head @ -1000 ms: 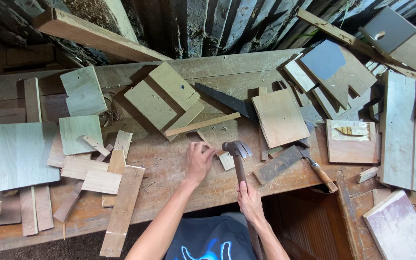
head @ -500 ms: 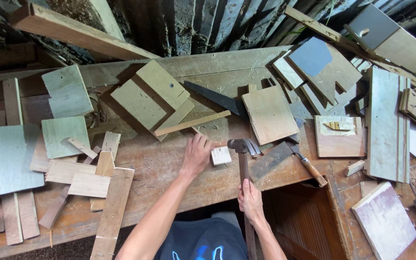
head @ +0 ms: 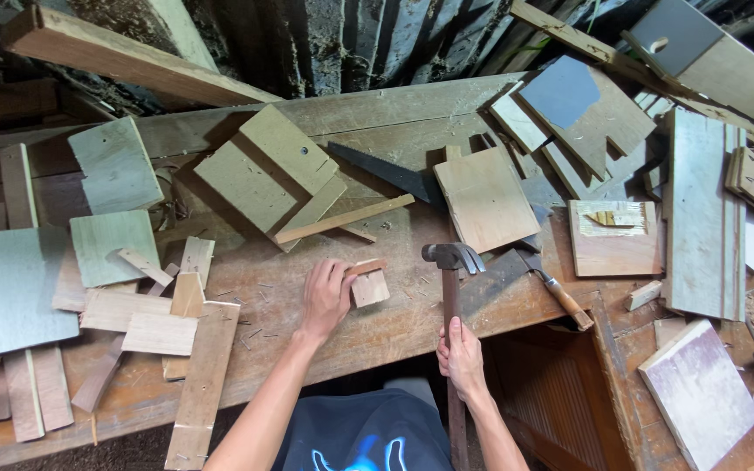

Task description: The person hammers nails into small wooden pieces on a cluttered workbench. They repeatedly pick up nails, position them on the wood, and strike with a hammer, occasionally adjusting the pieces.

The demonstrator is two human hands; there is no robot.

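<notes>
While the left hand (head: 325,298) pins a small wood block (head: 370,286) flat on the workbench (head: 325,340), fingers curled over its left edge with a thin reddish strip (head: 366,267) lying across the top, the right hand (head: 462,359) is wrapped tight around the wooden handle of a claw hammer (head: 452,258). Only one view here, the head cam looking straight down. Hammer head sits raised just right of the block, not touching it. Scrap boards everywhere, plus a hatchet (head: 541,281) lying just right of the hammer head and a dark saw blade (head: 386,173) further back. Honestly my worry is those fingertips: they're right beside where a blow would land, so a slightly off swing could catch them, or the little block could skate sideways since nothing but that hand holds it. I can't make out any nail, too small to tell. Compared with half a second back, the hammer has pulled away to the right of the block, and the left hand has shifted to grip the block more fully.
</notes>
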